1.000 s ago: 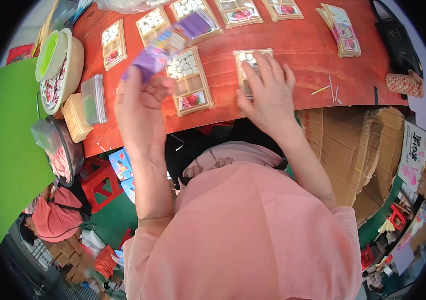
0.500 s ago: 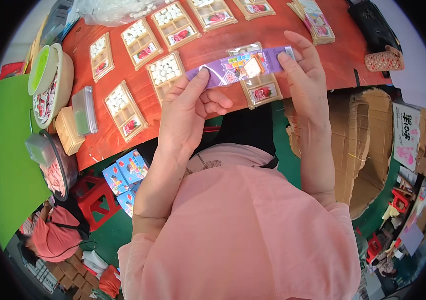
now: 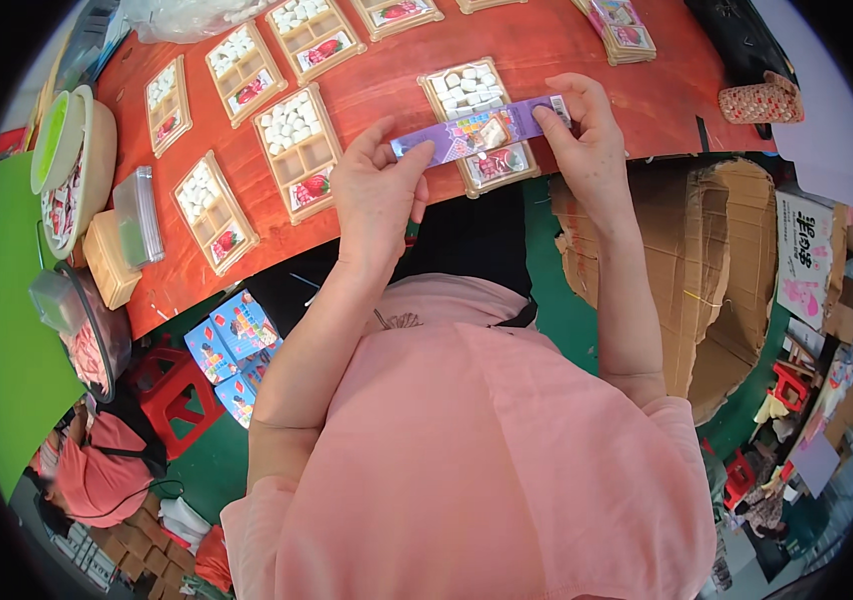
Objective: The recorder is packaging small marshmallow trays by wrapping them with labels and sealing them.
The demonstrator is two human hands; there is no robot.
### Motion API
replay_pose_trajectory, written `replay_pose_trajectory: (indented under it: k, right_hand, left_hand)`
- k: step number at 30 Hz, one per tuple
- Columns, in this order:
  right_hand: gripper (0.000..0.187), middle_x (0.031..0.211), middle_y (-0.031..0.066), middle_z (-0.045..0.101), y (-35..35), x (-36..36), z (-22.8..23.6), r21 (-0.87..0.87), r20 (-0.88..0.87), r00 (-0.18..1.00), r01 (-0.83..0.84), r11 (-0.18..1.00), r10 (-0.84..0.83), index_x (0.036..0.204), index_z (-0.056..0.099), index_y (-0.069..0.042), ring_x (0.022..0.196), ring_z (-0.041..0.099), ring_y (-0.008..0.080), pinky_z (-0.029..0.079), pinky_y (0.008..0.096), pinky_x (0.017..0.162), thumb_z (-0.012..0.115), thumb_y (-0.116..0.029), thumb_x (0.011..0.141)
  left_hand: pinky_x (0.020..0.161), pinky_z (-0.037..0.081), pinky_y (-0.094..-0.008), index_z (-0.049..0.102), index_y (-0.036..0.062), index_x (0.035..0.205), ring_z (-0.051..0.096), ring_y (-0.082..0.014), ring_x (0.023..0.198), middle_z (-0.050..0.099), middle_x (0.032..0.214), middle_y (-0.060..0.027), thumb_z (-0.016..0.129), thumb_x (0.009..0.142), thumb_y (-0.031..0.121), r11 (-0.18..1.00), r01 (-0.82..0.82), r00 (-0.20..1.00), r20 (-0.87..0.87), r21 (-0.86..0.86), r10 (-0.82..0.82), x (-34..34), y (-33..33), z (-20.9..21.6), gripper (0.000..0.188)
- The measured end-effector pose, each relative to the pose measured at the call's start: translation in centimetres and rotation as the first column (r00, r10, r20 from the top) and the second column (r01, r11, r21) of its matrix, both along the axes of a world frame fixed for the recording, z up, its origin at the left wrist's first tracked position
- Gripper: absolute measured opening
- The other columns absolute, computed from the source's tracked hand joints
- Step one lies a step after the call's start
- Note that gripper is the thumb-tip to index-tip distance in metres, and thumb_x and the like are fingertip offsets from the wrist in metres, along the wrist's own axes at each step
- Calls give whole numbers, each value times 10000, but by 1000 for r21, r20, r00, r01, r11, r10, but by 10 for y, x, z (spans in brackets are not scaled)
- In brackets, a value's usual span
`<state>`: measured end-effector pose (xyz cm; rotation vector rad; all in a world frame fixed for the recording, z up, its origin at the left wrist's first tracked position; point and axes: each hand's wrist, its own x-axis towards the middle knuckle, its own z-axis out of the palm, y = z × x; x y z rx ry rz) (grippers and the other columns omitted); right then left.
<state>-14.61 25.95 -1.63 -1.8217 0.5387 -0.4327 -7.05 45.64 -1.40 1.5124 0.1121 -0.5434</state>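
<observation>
At the left edge of the red surface (image 3: pixel 382 88), a cream bowl (image 3: pixel 107 172) contains wrapped packets (image 3: pixel 62 205). At the near left corner, a stack of beige trays (image 3: pixel 110 263) stands beside a stack of clear plastic covers (image 3: pixel 139 215). Further right, 2 compartment trays (image 3: pixel 290 163) lie along the near edge, white pieces (image 3: pixel 289 120) in their far sections. The left hand (image 3: pixel 379 190) grips the left end of the purple printed strip (image 3: pixel 472 133) between thumb and fingers. The strip extends crosswise over the middle of 1 filled tray (image 3: pixel 503 185) at the near edge; contact between them cannot be determined. The right hand (image 3: pixel 584 140) pinches the strip's right end. Toward the far right corner lies a tray pile (image 3: pixel 619 30); a woven pouch (image 3: pixel 762 102) rests at the right edge.
</observation>
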Motion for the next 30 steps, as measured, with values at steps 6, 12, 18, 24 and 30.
replay_pose_trajectory:
  k: [6, 12, 18, 24, 30]
  right_hand:
    - [144, 934, 157, 691, -4, 4, -17, -329, -74, 997, -58, 943, 35, 1067, 630, -112, 839, 677, 339, 522, 395, 665, 648, -107, 924]
    - [128, 856, 90, 654, 1, -8, -19, -620, -21, 998, -63, 782, 63, 988, 692, -108, 792, 657, 315, 519, 423, 665, 654, -70, 872]
    - [235, 871, 123, 627, 36, -37, -12, -649, 2, 999, 34, 760, -43, 1055, 666, -34, 787, 648, 301, 529, 400, 664, 723, -117, 843]
    - [384, 1117, 99, 637, 60, -65, -38, 235, -20, 974, 223, 946, -225, 1239, 574, 0, 968, 658, 146, 561, 280, 815, 740, -67, 899]
    - [389, 1158, 134, 636, 68, -73, -42, 789, 188, 923, 62, 611, -336, 1274, 510, 26, 980, 669, 150, 571, 278, 840, 685, -4, 928]
  left_hand:
    - [377, 356, -237, 465, 1, 1152, 519, -86, 467, 597, 674, -57, 727, 874, 8, 976, 10, 966, 251, 217, -66, 0, -3, -12, 382]
    - [554, 489, -324, 550, -7, 998, 586, -159, 569, 616, 671, -90, 753, 824, 9, 915, 22, 873, 439, 403, -214, -10, -6, -13, 268]
    - [579, 496, -344, 596, -21, 923, 598, -205, 588, 625, 712, -129, 751, 822, 16, 917, 45, 810, 522, 397, -266, -25, 5, -23, 188]
    - [595, 494, -336, 656, -34, 933, 592, -199, 604, 634, 762, -140, 738, 829, 17, 911, 106, 786, 528, 398, -322, -34, 12, -17, 142]
    - [541, 430, -235, 700, -12, 1018, 519, -51, 602, 624, 728, -3, 724, 931, 135, 967, 195, 928, 290, 162, -235, -49, 15, -3, 172]
